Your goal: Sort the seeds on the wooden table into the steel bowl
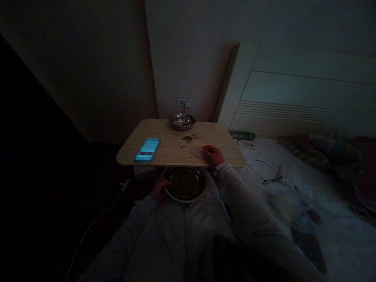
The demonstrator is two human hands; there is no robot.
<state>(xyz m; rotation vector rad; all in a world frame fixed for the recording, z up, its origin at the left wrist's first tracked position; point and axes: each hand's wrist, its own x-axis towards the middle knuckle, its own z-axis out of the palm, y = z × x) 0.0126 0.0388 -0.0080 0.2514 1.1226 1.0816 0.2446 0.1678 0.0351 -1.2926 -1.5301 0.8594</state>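
Observation:
On my lap, below the table's front edge, sits a round metal dish with dark, fine bits spread inside. My left hand grips its left rim, the thumb laid over the edge. My right hand rests over the front right of the small wooden table, its fingers pinched on a thin, see-through piece whose kind I cannot make out. Just beyond those fingers lies a scattered heap of small dark bits, with a few strays nearer the front edge.
At the table's back stands a shiny steel bowl, below a wall socket. A lit phone, blurred out, lies at the left. To the right is a bed with glasses, a remote-like device and bedding. A white cable trails at left.

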